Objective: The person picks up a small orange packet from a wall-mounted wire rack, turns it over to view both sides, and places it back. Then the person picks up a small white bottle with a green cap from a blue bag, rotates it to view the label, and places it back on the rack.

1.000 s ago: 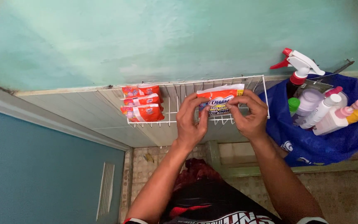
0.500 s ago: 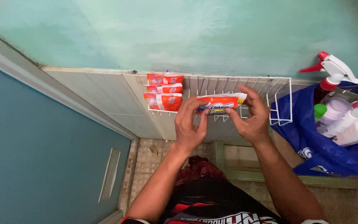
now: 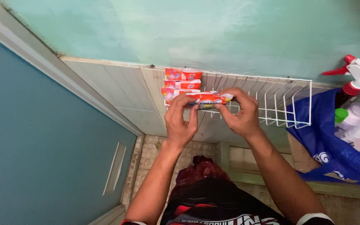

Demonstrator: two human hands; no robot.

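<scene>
pale green wall and white tiles back a white wire rack (image 3: 280, 104) fixed to the wall. we hold an orange packet (image 3: 208, 99) at the rack's left part, just right of three stacked orange packets (image 3: 181, 83); our left hand (image 3: 180, 121) and right hand (image 3: 240, 112) each have their grip clamped on its ends. a blue bag (image 3: 326, 141) of bottles sits at right.

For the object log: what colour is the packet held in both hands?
Mainly orange-red with white ends, seen in the head view: the packet sits between left hand and right hand.
</scene>
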